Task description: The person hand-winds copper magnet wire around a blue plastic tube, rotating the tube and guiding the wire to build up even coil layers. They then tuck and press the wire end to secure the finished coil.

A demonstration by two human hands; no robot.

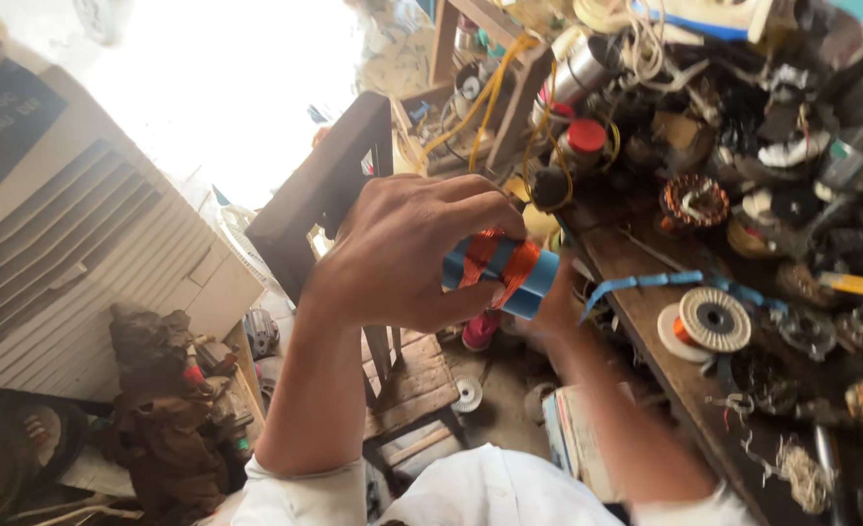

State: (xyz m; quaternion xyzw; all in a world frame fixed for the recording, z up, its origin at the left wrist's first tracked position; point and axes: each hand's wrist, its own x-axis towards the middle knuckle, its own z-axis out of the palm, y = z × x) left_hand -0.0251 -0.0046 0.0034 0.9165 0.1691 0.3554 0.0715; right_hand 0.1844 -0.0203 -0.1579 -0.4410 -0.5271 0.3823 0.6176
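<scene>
**Blue tube wound with copper wire, held over a crowded bench**

A cluttered wooden workbench (646, 321) runs along the right — jars with red lids (585, 136), a wire spool (712, 319), copper coils. The left hand (402, 248) is closed around a blue tube (509, 268) wrapped in copper wire, its long axis roughly level, slanting slightly down to the right. The right hand (553, 307) sits behind the tube's right end — grip hidden.

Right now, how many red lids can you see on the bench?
2. One red lid tops a jar at the back of the bench; a smaller one sits just left of it, behind yellow wires. The clutter may hide more.
</scene>
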